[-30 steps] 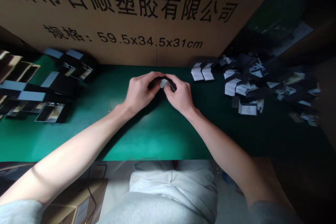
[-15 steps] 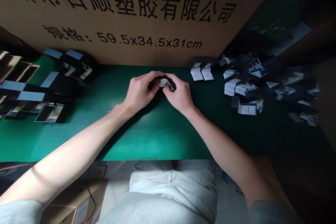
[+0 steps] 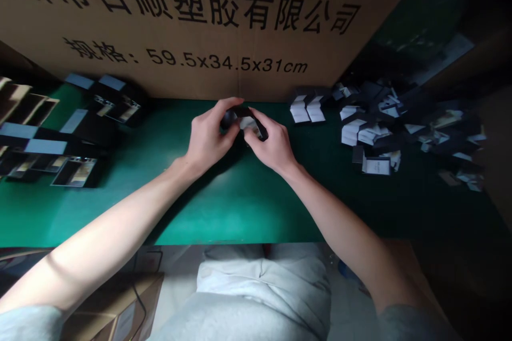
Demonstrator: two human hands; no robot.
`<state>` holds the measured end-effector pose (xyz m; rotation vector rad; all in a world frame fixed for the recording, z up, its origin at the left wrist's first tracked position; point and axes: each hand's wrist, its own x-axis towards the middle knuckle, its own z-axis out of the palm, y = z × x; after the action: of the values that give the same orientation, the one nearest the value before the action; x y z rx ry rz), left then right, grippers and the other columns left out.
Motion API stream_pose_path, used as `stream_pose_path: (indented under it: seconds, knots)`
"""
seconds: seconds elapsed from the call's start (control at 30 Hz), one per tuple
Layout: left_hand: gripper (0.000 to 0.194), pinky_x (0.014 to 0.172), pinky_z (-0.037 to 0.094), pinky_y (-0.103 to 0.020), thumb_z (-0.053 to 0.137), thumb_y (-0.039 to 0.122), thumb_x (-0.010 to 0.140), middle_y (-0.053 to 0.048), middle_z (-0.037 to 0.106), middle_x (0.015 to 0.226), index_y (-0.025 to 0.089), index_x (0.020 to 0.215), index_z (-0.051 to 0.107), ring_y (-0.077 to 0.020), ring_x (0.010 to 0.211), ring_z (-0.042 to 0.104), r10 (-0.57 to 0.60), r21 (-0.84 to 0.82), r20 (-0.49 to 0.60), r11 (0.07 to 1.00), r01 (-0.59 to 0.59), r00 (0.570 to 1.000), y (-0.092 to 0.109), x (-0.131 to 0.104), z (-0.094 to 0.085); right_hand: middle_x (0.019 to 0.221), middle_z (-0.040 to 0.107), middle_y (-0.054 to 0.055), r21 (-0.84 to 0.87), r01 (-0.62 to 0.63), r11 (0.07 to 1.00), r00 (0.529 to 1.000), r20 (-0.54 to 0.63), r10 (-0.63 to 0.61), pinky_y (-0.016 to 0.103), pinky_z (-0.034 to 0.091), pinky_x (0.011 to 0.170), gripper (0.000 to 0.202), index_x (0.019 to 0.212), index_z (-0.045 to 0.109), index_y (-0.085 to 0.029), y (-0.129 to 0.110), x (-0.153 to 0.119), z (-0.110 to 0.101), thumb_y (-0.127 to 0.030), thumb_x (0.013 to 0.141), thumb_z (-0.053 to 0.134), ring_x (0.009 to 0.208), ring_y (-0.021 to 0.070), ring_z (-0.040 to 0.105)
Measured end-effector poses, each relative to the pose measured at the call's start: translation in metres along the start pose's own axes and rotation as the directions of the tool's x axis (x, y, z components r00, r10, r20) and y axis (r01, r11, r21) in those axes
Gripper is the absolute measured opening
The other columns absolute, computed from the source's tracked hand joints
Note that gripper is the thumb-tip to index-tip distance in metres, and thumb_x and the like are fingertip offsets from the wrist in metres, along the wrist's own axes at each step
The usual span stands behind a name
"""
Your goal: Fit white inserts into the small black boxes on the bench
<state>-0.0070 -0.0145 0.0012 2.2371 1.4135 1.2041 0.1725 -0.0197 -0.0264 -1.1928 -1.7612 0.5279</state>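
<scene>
Between my two hands, over the middle of the green table [image 3: 224, 197], is a small black box [image 3: 242, 112] with a pale inside facing me. My left hand [image 3: 208, 136] grips its left end; the index finger reaches along the top and the thumb lies underneath. On the other end, my right hand [image 3: 274, 141] has its index finger along the outer edge and its thumb at the pale inside. Fingers cover much of the box, so its exact shape is hard to make out.
A large printed cardboard carton [image 3: 192, 74] stands behind my hands. Several black boxes [image 3: 76, 170] with pale tops sit at the left. Two folded black-and-white pieces [image 3: 307, 108] stand right of centre, beside a heap of similar pieces [image 3: 376, 133]. An opened carton [image 3: 120, 298] lies below the table.
My left hand has shifted slightly left, and its index finger has lifted and straightened over the box. The right thumb has moved a little inward, and more of the pale inside shows.
</scene>
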Motion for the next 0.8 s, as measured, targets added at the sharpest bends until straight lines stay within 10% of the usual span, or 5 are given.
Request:
stream_pose_path:
  seconds: [0.27, 0.8]
  knots:
    - [0.036, 0.096, 0.060, -0.033, 0.067, 0.026, 0.094, -0.008, 0.079, 0.123, 0.023, 0.130, 0.070, -0.0233, 0.105, 0.075, -0.065, -0.095, -0.047, 0.994, 0.060, 0.997, -0.004, 0.004, 0.002, 0.093, 0.080, 0.005, 0.044, -0.023, 0.999, 0.996, 0.086, 0.019, 0.028, 0.057, 0.082, 0.043, 0.094, 0.076, -0.021, -0.010, 0.002, -0.007, -0.057, 0.106, 0.054, 0.088, 0.0201, 0.075]
    - [0.047, 0.090, 0.066, -0.034, 0.067, 0.024, 0.089, -0.009, 0.079, 0.129, 0.022, 0.136, 0.074, -0.0262, 0.111, 0.077, -0.123, -0.328, 0.094, 0.933, 0.148, 0.988, -0.011, 0.012, 0.004, 0.065, 0.066, -0.001, 0.195, -0.212, 0.958, 0.975, 0.113, 0.192, 0.026, 0.044, 0.064, 0.053, 0.071, 0.064, -0.021, -0.007, 0.002, -0.007, -0.065, 0.100, 0.056, 0.066, 0.0147, 0.062]
